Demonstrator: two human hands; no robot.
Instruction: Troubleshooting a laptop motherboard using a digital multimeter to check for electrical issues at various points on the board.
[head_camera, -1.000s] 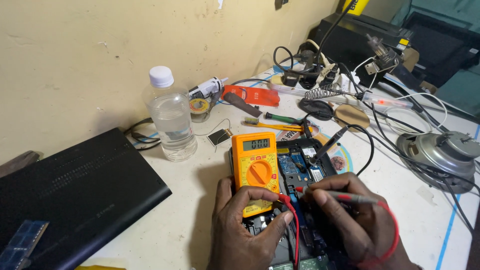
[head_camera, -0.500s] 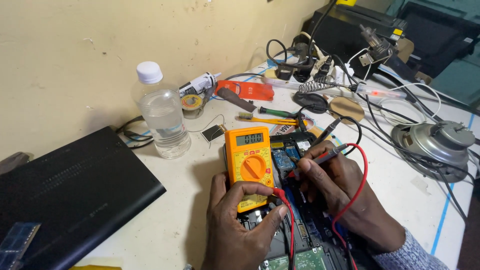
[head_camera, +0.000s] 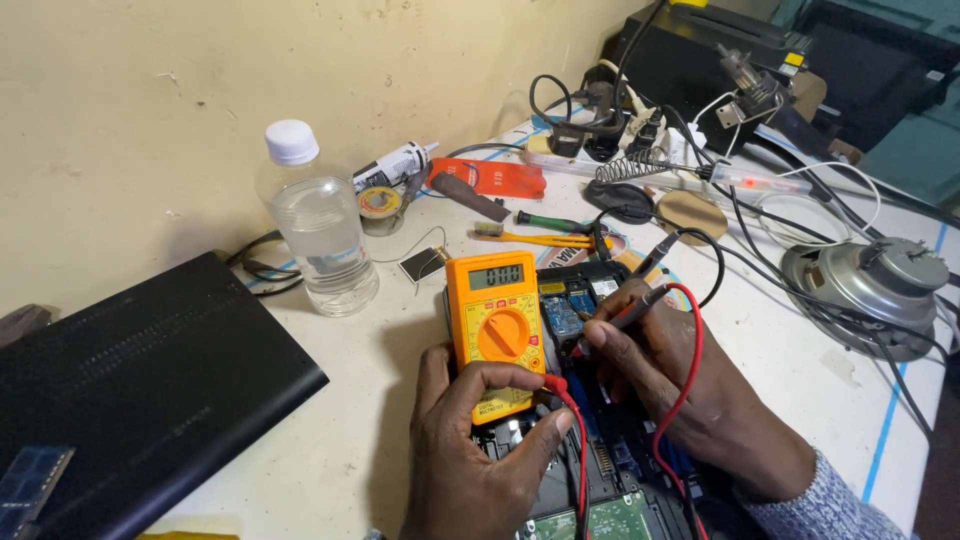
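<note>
Left hand (head_camera: 470, 460), fingers closed on the lower end of the orange multimeter (head_camera: 495, 335), thumb across its bottom beside the red lead plug; the meter lies tilted on the opened laptop chassis (head_camera: 600, 470) toward the near edge of the bench (head_camera: 340, 420), display end pointing at the wall. Right hand (head_camera: 665, 385), fingers pinched around a dark test probe (head_camera: 625, 320), tip down on the blue circuit board (head_camera: 563, 315) just right of the meter; half a second ago this hand held the same pinch, and a second ago it lay lower and nearer the near edge, the probe flatter. Red lead wire (head_camera: 685, 390) loops over the right wrist, as it did half a second ago. Meter and left hand have not shifted against the chassis. Clear water bottle (head_camera: 318, 235), white cap, upright left of the meter, apart from it. Black laptop cover (head_camera: 140, 390) at the bench's left edge, its near corner cut off. Yellow-handled brush (head_camera: 535, 238), solder reel (head_camera: 380, 203) and red pouch (head_camera: 495, 178) toward the wall. Grey round motor (head_camera: 865, 290) at the right edge. Hard to make out: probe tip contact point, hidden by fingers; display digits too small; near end of the chassis cut off; cables at the far corner tangled beyond sorting.
</note>
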